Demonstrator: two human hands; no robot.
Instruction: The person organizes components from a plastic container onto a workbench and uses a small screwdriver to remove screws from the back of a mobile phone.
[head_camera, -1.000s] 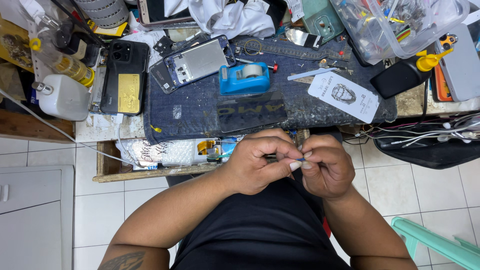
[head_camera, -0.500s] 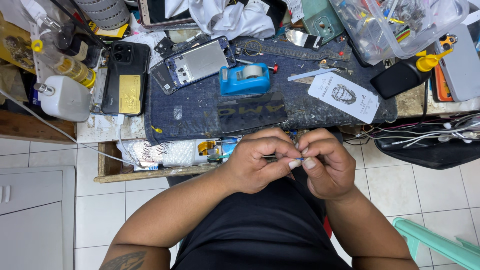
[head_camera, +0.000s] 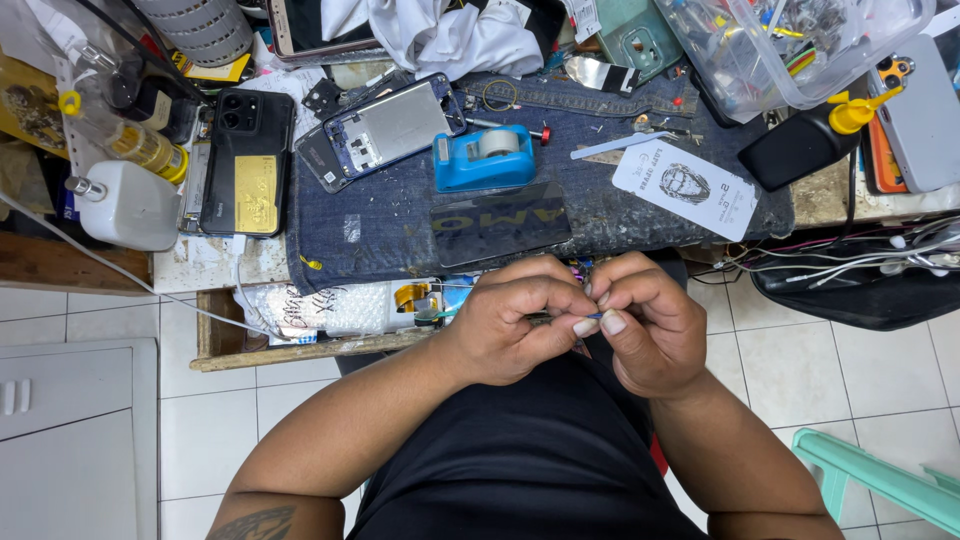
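My left hand (head_camera: 520, 320) and my right hand (head_camera: 645, 325) meet in front of my stomach, just below the bench edge. Both pinch one tiny part (head_camera: 592, 317) between thumb and fingertips; it is too small to tell what it is. Beyond the hands, on a denim mat (head_camera: 400, 225), lie a dark glass screen panel (head_camera: 500, 222), a blue tape dispenser (head_camera: 485, 160) and an opened phone frame (head_camera: 385, 130).
A black phone with a gold sticker (head_camera: 245, 165), a white bottle (head_camera: 125, 205) and a white printed card (head_camera: 685, 188) lie on the bench. A clear box of small parts (head_camera: 790, 45) stands at the back right. Bubble wrap (head_camera: 320, 308) sits on a wooden ledge. A green plastic chair (head_camera: 880, 480) is at lower right.
Both hands stay together on the tiny part; the fingertips have shifted slightly, the right thumb now pressing closer to the left thumb.
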